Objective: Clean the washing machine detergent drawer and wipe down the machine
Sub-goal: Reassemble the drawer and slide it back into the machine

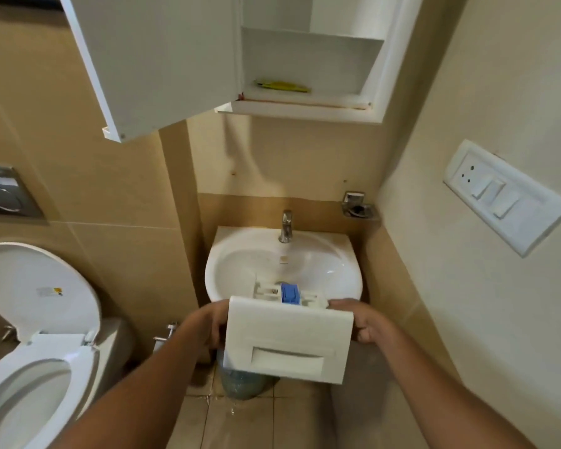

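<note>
Both hands on the detergent drawer [289, 338]: left hand [209, 322] grips its left edge, right hand [365, 322] its right, front panel toward the camera, blue insert [290, 293] reaching over the sink [240, 264] rim, below the tap [285, 226].

A white sink [240, 260] with a chrome tap [285, 226] stands against beige tiled walls [110, 189]. A white cabinet [305, 59] hangs above the sink, its door [162, 59] swung open. Left of the sink is a toilet [46, 351] with its lid up, to the sink's right a white switch plate [506, 196] sits on the side wall, and below the sink the beige tiled floor [240, 422] shows wet spots.
</note>
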Demonstrator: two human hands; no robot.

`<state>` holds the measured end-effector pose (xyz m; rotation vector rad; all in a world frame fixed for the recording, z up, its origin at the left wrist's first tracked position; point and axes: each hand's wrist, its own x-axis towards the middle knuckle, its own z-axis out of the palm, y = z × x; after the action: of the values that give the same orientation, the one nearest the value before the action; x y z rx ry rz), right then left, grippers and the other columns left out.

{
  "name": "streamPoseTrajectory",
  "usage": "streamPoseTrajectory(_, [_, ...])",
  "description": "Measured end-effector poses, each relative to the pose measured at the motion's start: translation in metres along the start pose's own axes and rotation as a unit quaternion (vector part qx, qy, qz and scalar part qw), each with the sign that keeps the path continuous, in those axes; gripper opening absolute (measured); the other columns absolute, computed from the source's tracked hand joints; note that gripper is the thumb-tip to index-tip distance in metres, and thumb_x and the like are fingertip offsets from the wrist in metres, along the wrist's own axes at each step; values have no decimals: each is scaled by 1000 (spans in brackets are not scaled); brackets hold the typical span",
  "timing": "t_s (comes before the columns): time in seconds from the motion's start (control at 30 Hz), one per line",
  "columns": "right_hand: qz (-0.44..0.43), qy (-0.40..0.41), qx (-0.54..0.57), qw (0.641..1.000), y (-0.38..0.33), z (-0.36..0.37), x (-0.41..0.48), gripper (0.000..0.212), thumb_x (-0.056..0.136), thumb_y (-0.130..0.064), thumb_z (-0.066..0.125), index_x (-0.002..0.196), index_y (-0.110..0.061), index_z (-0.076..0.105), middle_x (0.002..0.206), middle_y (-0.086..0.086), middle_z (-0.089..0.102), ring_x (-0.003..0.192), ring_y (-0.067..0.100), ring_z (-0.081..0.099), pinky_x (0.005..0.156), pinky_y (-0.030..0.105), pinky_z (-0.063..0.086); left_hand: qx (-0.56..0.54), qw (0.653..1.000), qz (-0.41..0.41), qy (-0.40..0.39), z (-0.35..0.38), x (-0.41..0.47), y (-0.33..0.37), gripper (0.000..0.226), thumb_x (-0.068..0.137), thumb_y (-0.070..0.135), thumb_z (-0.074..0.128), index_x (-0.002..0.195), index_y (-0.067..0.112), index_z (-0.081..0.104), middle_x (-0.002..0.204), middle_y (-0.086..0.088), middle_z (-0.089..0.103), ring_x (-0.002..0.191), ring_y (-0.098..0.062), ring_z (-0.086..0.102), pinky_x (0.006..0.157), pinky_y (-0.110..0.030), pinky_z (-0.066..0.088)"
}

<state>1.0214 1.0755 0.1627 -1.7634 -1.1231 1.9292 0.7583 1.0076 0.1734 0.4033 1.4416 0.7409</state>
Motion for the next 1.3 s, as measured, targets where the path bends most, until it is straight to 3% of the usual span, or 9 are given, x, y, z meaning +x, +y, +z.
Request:
streamPoseTrajectory(0.17, [-348,119,-79,927,-96,-9,-34,36,95,5,55,130,-5,61,108,5,73,88,17,67,68,19,52,76,960,269,11,7,-30,80,22,86,20,70,67,11,75,56,-1,64,62,-21,56,61,-30,46])
streamPoseTrajectory(0.33, [-596,123,48,792,-131,-22,-71,34,91,-12,64,118,-30,70,106,-1,77,89,12,73,75,26,59,66,848,525,-28,15,-67,122,26,78,26,77,104,25,80,88,0,78,69,-19,66,59,-24,52])
streamPoseTrajectory(0.4, [-538,158,34,828,-107,-14,-43,29,92,-5,63,110,-25,72,104,2,77,87,15,71,79,31,58,81,870,486,-8,15,-50,101,25,85,16,73,110,19,79,93,-11,79,77,-19,69,69,-27,55])
streamPoseTrajectory(0.57, [-27,77,6,997,30,5,30,12,95,-9,59,88,-3,66,67,14,68,63,27,61,57,30,47,53,999,5,4,-9,2,-10,16,95,9,64,96,-6,66,78,-19,71,76,-31,69,96,-47,56])
streamPoseTrajectory(0.67, [-46,31,16,998,40,5,25,4,88,-9,70,86,-8,73,78,16,74,61,23,70,50,25,53,62,998,-2,-5,-14,18,-17,16,98,2,57,83,-5,60,79,-23,67,73,-30,67,111,-50,43])
streamPoseTrajectory(0.77, [-166,68,-42,983,-11,-1,13,12,92,-6,65,86,-14,71,83,11,72,58,14,68,54,19,50,63,996,61,25,-7,12,17,26,97,5,59,72,-3,63,53,-14,67,55,-26,66,85,-45,55])
streamPoseTrajectory(1.03, [-612,193,-21,767,-131,-20,-69,43,92,-18,66,132,-33,64,111,-5,76,90,9,74,75,22,59,27,861,508,-24,8,-54,121,20,76,18,75,95,21,82,79,1,78,60,-11,64,52,-21,50])
streamPoseTrajectory(1.2, [-215,136,-138,957,-21,14,9,10,97,-4,57,101,-3,67,97,17,67,82,26,64,82,37,50,51,987,152,9,-16,1,33,11,94,9,63,85,3,67,83,-19,69,79,-31,64,73,-39,52])
streamPoseTrajectory(1.3, [-89,71,-102,988,48,23,23,11,95,-8,61,98,-2,70,89,15,73,74,25,68,70,31,50,99,993,-12,-55,-36,14,-22,26,80,13,78,96,-6,69,88,-25,75,85,-38,71,79,-48,57])
